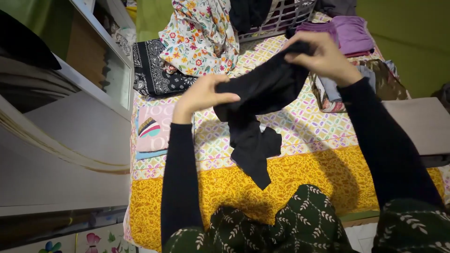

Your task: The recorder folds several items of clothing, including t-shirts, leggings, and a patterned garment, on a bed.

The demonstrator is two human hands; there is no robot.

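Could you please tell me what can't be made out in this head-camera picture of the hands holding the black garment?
- Black garment: bunched between left hand and right hand, so its kind is unclear.
- Laundry basket: cut off by the top edge; clothes hide its contents.
- Purple folded clothes: kind indistinguishable.
- Right fingertips: buried in the fabric.

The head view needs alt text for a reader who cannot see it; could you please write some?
Two hands in black sleeves hold a black garment above a bed: the left hand grips one end, the right hand pinches the other. The patterned yellow bedspread also carries a floral cloth, folded purple clothes and a laundry basket.
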